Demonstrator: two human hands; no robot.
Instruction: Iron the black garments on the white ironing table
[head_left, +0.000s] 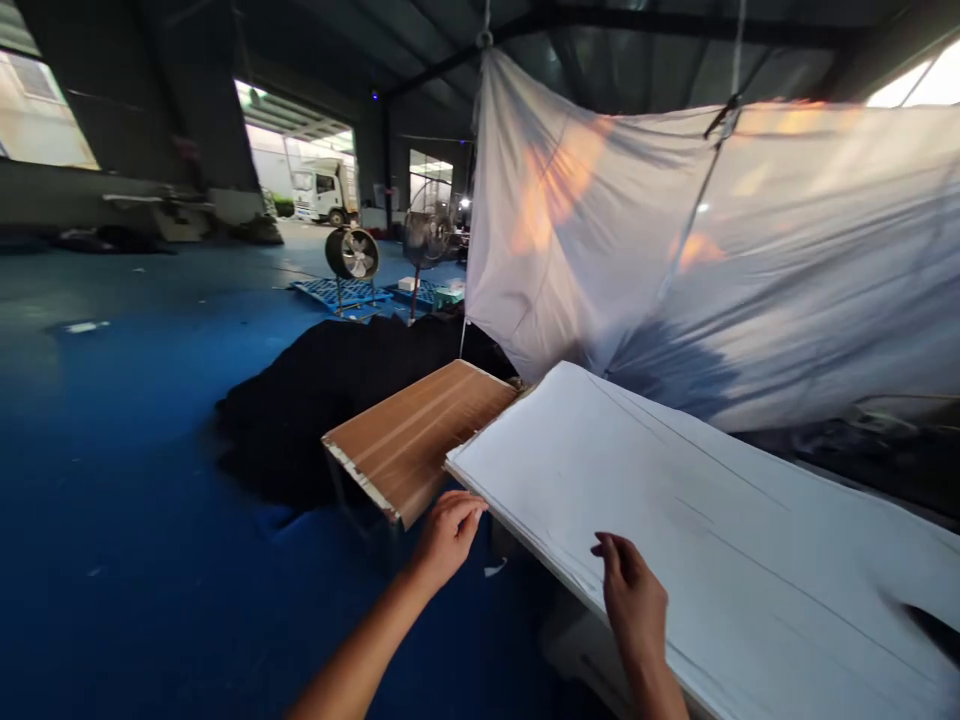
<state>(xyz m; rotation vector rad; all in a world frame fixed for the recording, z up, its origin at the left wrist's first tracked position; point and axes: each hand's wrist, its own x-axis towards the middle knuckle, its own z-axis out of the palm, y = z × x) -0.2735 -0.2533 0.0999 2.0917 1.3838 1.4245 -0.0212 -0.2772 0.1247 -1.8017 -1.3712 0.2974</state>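
Note:
A stack of large white sheets (600, 470), like paper, covers the long table in front of me. Thin dark lines run lengthwise across the top sheet. At its near left corner my left hand (450, 530) is closed, fingertips pinched at the edge of the white sheet; the exact grip is partly hidden by the fingers. Over the near edge of the stack, my right hand (634, 590) has bent fingers, with a gap between thumb and forefinger and nothing visible in them. A blurred dark object (934, 630) shows at the far right edge of the sheets.
A brown board-topped table (420, 430) adjoins the far left end. Behind it lies a heap of black material (300, 410) on the blue floor (150, 560). A pale hanging sheet (615, 230) borders the right side. Fans (352, 254) and a truck (324, 190) are farther back.

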